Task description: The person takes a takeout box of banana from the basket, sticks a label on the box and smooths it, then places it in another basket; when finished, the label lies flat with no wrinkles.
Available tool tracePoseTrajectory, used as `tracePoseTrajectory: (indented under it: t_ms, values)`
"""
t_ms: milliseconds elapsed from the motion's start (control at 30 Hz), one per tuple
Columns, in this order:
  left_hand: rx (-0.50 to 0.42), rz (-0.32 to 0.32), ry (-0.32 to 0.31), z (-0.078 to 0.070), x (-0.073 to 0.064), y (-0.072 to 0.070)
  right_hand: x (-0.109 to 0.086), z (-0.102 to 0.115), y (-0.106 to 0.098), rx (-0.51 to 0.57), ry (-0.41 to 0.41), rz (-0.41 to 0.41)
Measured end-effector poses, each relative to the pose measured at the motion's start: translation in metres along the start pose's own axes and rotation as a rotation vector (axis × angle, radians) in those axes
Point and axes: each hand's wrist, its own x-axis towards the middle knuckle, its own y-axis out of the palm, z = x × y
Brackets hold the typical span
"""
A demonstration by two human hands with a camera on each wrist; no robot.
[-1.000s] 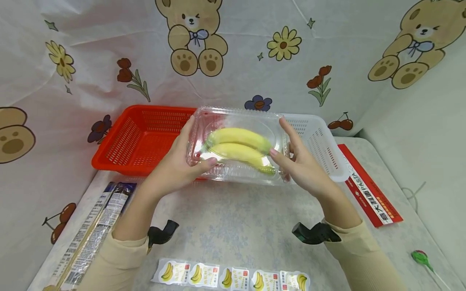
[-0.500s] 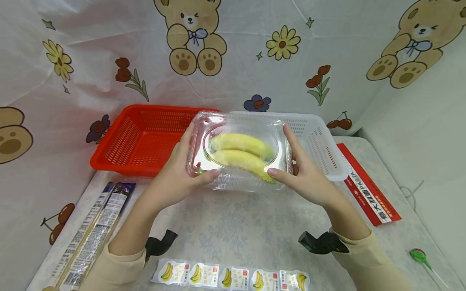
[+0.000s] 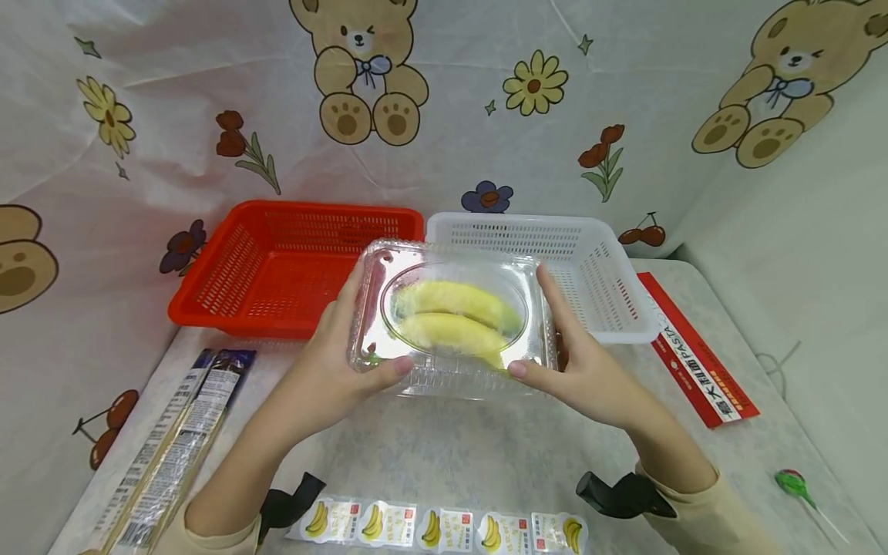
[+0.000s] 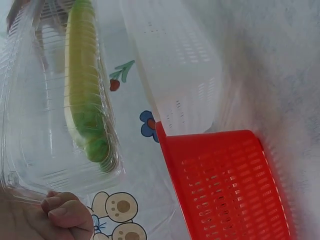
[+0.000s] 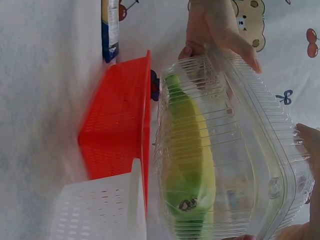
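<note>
Left hand (image 3: 338, 368) and right hand (image 3: 581, 370): gripping opposite ends of a clear plastic box (image 3: 444, 379) | Box: held above the table (image 3: 479, 451), two yellow bananas (image 3: 454, 331) inside | Around it — red basket (image 3: 298, 274) at 10 o'clock, white basket (image 3: 609, 287) at 2, strip of banana labels (image 3: 444, 530) at 6

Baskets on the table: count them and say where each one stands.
2: the red basket at the back left, the white basket to its right. No others show.

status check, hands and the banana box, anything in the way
Left hand and right hand gripping clear container at opposite ends. Container raised off table, bananas inside. Red basket and white basket beyond; nothing seen blocking hands.
</note>
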Motion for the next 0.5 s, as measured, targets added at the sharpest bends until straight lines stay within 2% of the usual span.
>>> tracePoseTrajectory:
  t_ms: [500]
  values:
    - [0.125,-0.012,-0.118,0.001,-0.031,0.014,-0.024,-0.009,0.016,0.034,0.024,0.016]
